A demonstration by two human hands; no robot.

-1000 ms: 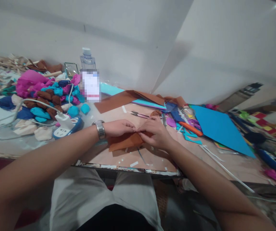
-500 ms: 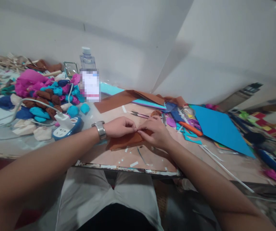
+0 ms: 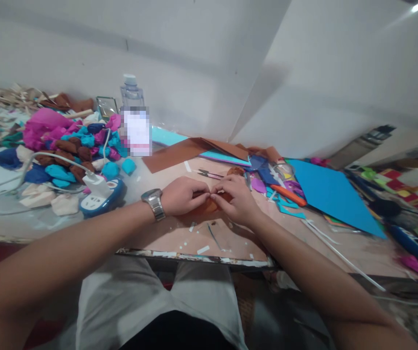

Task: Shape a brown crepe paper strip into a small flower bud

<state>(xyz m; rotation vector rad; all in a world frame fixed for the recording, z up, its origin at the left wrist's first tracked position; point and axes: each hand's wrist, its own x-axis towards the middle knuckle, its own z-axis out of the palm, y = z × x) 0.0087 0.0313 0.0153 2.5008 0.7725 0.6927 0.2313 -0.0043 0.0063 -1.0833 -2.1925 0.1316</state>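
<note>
My left hand (image 3: 187, 196) and my right hand (image 3: 236, 200) meet over the table, thumbs and fingertips pinched together. Between and beneath them is a piece of orange-brown paper (image 3: 207, 208), gripped by both and mostly covered by the fingers. A watch sits on my left wrist. Just beyond the hands lie small dark thread snips (image 3: 211, 174), and a crumpled brown piece (image 3: 235, 171) rests behind my right fingers. A thin dark strip (image 3: 214, 236) and small white scraps lie on the table in front of my hands.
On the left are a heap of crumpled coloured paper (image 3: 50, 129), a blue-and-white power strip (image 3: 101, 199) with a cable, and a bottle (image 3: 131, 92) behind a blurred screen. Brown sheets (image 3: 172, 153) lie behind. Rightward are an orange-handled cutter (image 3: 288, 195) and a blue sheet (image 3: 335, 194).
The brown paper that spread out below my left hand is now gathered up under the fingers, with little showing. My left hand has shifted slightly right, its wrist turned.
</note>
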